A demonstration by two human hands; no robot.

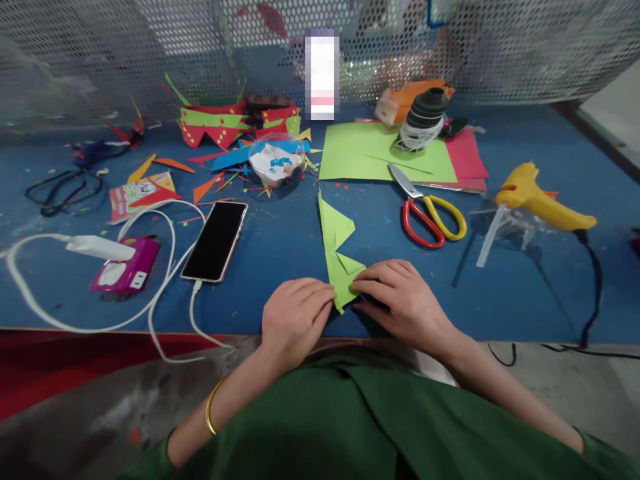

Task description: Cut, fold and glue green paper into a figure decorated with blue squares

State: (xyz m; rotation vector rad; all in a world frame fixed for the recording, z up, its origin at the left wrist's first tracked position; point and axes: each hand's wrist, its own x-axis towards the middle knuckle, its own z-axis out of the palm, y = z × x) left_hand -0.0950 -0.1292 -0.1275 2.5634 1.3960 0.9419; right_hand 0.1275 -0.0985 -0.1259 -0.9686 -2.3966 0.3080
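A folded, cut piece of light green paper (336, 240) lies on the blue table (280, 247), its narrow tip pointing away from me. My left hand (297, 317) has its fingers together on the paper's lower left edge. On the lower right edge, the bent fingers of my right hand (403, 300) pinch the paper. Scissors (425, 213) with red and yellow handles rest partly open to the right, their blades over a green sheet (345, 153).
Left are a phone (216, 241) with its white cable and a purple power adapter (125, 267). A yellow glue gun (545, 200) lies right. Red and green paper masks (213, 125), a round container (277, 160), paper scraps and a black bottle-like object (423, 120) stand farther back.
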